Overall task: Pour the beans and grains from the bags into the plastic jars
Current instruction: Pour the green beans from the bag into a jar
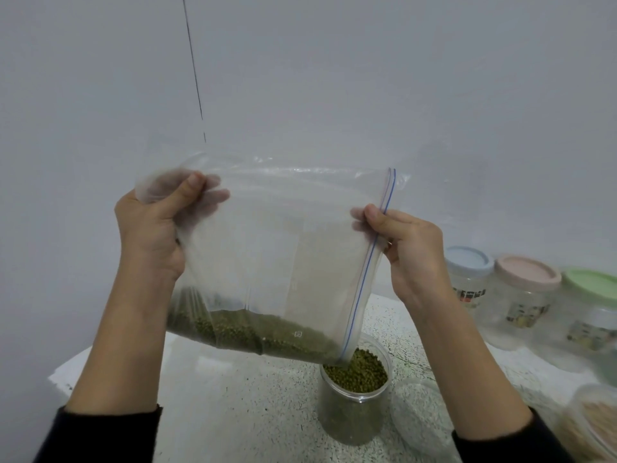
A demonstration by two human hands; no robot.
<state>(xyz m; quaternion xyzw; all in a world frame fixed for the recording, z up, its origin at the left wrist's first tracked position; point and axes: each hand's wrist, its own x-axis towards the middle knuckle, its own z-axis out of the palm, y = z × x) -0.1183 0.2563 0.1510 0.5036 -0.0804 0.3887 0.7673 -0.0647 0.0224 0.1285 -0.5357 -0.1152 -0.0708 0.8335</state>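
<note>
- Both dark sleeves sit nearest the lens, forearms raised from below toward the zip bag point(283, 248), which hangs tilted over the open jar point(355, 379) on the speckled counter point(233, 396).
- Left hand point(153, 228) grips the bag's closed bottom corner, fingers bunched round the plastic; right hand point(410, 252) pinches the zip edge (thumb in front, fingers behind).
- Green beans point(253, 332) pool along the low edge, its corner mouth just above the jar's rim.
- Risk, as I judge it: the floppy mouth may sag or swing past the rim, scattering beans; a sudden surge could overfill the nearly full jar.
</note>
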